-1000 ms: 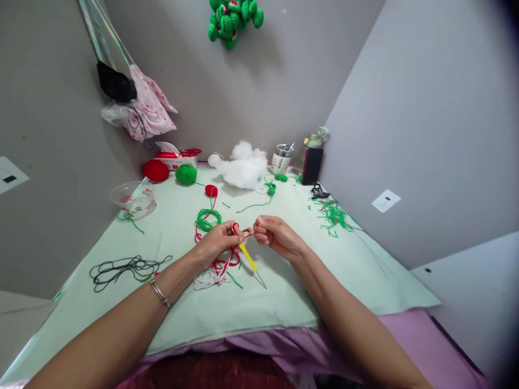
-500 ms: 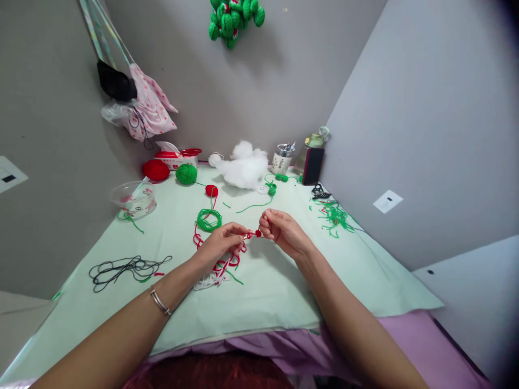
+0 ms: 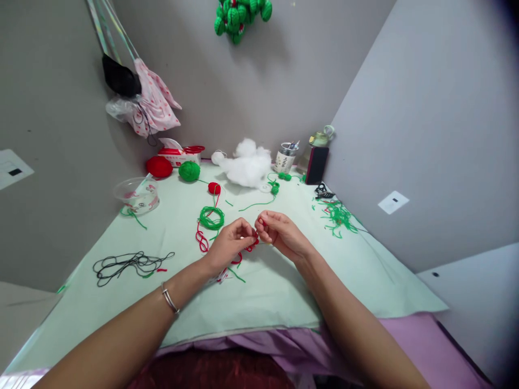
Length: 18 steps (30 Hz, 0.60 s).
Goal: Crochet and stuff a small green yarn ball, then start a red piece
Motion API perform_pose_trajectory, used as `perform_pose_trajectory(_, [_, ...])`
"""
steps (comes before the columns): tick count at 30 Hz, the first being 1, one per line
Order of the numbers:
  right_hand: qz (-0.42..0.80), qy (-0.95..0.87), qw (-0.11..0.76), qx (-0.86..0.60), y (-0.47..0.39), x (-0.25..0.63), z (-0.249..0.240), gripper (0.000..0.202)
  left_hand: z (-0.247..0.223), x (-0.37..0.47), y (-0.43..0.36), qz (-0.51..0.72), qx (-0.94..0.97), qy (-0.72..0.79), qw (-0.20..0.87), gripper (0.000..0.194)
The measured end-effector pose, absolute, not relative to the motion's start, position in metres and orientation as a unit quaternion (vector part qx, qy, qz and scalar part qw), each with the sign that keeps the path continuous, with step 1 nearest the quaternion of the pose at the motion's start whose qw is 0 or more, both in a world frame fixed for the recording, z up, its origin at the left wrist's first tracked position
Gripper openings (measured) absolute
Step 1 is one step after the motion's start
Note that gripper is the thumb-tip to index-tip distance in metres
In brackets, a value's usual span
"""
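Note:
My left hand pinches a small piece of red yarn work at its fingertips. Just to its right, my right hand is closed with thumb and fingers together on red yarn; any small tool in it is hidden. The fingertips of both hands nearly touch. Below and behind the left hand lie loops of red yarn and some white strands, partly covered by the hand. A coil of green yarn rests on the cloth beyond the left hand.
A black cord lies at left, near a clear plastic bowl. Along the back are red yarn, a green yarn ball, white stuffing, a pen holder and a phone. Green scraps lie at right.
My left hand has moved right and slightly up, closing the gap to my right hand. The red piece that showed between them is now mostly hidden by fingers. The view has shifted slightly.

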State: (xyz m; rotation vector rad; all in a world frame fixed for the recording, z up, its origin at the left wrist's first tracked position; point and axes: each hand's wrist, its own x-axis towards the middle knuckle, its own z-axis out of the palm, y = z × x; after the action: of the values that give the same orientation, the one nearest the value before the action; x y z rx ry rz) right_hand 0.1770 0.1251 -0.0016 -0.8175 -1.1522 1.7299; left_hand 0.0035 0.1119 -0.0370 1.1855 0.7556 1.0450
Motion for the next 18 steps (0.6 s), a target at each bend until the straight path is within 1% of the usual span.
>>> perform_pose_trajectory(4, [0.678, -0.466, 0.452, -0.345, 0.128, 0.182, -0.002, 0.026, -0.042, 0.000, 0.114, 0.442, 0.488, 0.329, 0.677, 0.031])
perform_pose_trajectory(9, [0.656, -0.479, 0.460, -0.359, 0.130, 0.190, 0.002, 0.024, -0.041, -0.007, 0.117, 0.423, 0.463, 0.345, 0.699, 0.030])
perform_pose_trajectory(15, [0.624, -0.508, 0.467, -0.367, 0.131, 0.188, -0.003, 0.034, -0.041, -0.009, 0.120, 0.405, 0.481, 0.355, 0.692, 0.016])
perform_pose_trajectory(18, [0.584, -0.533, 0.486, -0.374, 0.130, 0.183, -0.008, 0.027, -0.042, -0.008, 0.120, 0.401, 0.495, 0.374, 0.674, 0.010])
